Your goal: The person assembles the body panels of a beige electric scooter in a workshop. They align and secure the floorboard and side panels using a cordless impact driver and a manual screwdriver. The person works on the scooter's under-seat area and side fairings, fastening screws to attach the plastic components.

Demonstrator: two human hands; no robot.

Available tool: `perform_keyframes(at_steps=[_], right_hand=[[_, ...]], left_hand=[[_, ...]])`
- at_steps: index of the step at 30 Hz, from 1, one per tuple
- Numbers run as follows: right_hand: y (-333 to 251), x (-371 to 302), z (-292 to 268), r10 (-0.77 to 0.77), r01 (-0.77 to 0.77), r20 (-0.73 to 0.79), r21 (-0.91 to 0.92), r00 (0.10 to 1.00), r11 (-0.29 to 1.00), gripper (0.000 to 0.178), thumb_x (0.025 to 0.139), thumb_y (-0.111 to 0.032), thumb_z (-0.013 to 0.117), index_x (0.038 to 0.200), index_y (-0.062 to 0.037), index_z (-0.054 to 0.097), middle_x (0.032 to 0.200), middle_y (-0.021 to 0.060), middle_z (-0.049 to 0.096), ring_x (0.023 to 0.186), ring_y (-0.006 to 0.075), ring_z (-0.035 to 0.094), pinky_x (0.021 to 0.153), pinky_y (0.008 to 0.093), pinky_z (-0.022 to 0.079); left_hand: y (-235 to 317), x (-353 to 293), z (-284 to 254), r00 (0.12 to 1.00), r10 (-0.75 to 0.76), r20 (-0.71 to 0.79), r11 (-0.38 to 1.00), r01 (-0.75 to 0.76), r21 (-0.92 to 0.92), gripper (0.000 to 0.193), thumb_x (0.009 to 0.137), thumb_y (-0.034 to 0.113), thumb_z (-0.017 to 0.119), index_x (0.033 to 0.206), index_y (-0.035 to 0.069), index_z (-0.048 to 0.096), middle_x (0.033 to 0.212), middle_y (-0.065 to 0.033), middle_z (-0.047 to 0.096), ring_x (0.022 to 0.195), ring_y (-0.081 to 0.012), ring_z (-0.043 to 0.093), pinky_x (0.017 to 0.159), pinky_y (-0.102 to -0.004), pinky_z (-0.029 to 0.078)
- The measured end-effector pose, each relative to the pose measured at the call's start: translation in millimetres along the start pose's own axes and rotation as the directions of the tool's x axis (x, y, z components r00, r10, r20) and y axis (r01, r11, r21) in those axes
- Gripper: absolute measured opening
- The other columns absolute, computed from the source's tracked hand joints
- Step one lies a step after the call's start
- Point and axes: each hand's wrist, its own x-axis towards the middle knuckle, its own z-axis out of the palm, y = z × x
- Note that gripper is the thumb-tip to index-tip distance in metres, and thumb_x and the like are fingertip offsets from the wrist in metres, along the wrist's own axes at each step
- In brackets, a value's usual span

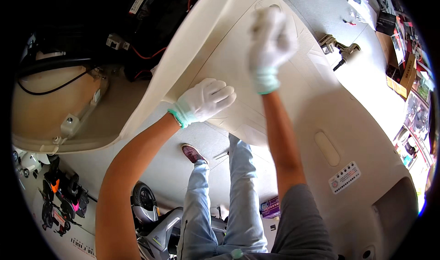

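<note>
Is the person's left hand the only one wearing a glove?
No, the left hand and the motion-blurred right hand both wear white fabric gloves with mint-green cuffs.

White gloves [197, 106] with mint-green cuffs [266, 80] cover the left hand [208, 98] and right hand [273, 41] (the latter blurred, though plainly white). The large panel [238, 58] is cream, patterned with thin lines and finely ribbed patches; its sticker [344, 177] is white with dark and reddish print. Jeans [243, 186] are pale blue, the sleeve [302, 214] grey, the shoe [193, 153] dark maroon, the wires [147, 58] red.
</note>
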Motion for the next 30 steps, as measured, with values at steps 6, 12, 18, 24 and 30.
perform_keyframes(at_steps=[6,12,18,24,30], right_hand=[[49.4,128.4,-98.5,0.140,-0.031,0.059,-0.823,0.988,0.567,0.043,0.096,-0.035,0.040,0.095,-0.0003,0.065,0.075,0.0124,0.063,0.069,0.0213,0.058,0.071,0.0315,0.047],[80.0,99.1,-91.9,0.310,0.268,0.420,-0.862,0.853,0.431,0.047,0.095,-0.041,0.035,0.099,-0.0022,0.062,0.086,0.0223,0.064,0.086,0.0364,0.062,0.072,0.0412,0.050],[70.5,61.7,-147.6,0.055,-0.013,0.007,-0.932,0.998,0.362,0.058,0.093,-0.043,0.026,0.091,-0.0014,0.067,0.077,0.0167,0.065,0.071,0.0313,0.062,0.069,0.0408,0.049],[58.4,36.4,-153.1,0.168,-0.075,-0.005,-0.909,0.986,0.410,0.058,0.087,-0.050,0.029,0.105,-0.0084,0.065,0.095,0.0195,0.066,0.090,0.0389,0.061,0.084,0.0457,0.045],[-31.2,-98.3,-102.4,-0.120,0.271,0.275,-0.617,0.954,0.738,0.044,0.094,-0.033,0.044,0.124,-0.0028,0.055,0.118,0.0158,0.060,0.109,0.0282,0.057,0.093,0.0363,0.043]], left_hand=[[-0.2,20.2,-13.1,0.998,-0.065,-0.003,0.994,0.064,-0.093,0.045,0.074,0.018,0.061,0.118,0.008,0.056,0.126,-0.0063,0.051,0.118,-0.0232,0.047,0.100,-0.0391,0.039],[0.7,11.5,-0.1,0.998,-0.052,-0.023,0.997,0.051,-0.056,0.048,0.075,0.019,0.060,0.122,0.009,0.055,0.131,-0.0071,0.049,0.122,-0.0234,0.044,0.104,-0.0420,0.035],[3.5,1.4,2.1,0.995,-0.076,0.057,0.997,0.074,0.030,0.054,0.081,0.027,0.059,0.132,0.014,0.047,0.138,-0.0033,0.044,0.130,-0.0195,0.036,0.111,-0.0396,0.027],[0.7,-0.1,9.7,0.991,-0.020,-0.130,0.995,0.033,0.097,0.046,0.087,0.022,0.056,0.130,0.011,0.049,0.134,-0.0047,0.050,0.123,-0.0166,0.046,0.105,-0.0342,0.037],[9.6,-20.1,3.4,0.873,-0.194,-0.448,0.939,0.298,0.173,0.035,0.090,0.013,0.046,0.124,0.006,0.050,0.120,-0.0118,0.055,0.117,-0.0269,0.048,0.104,-0.0417,0.035]])
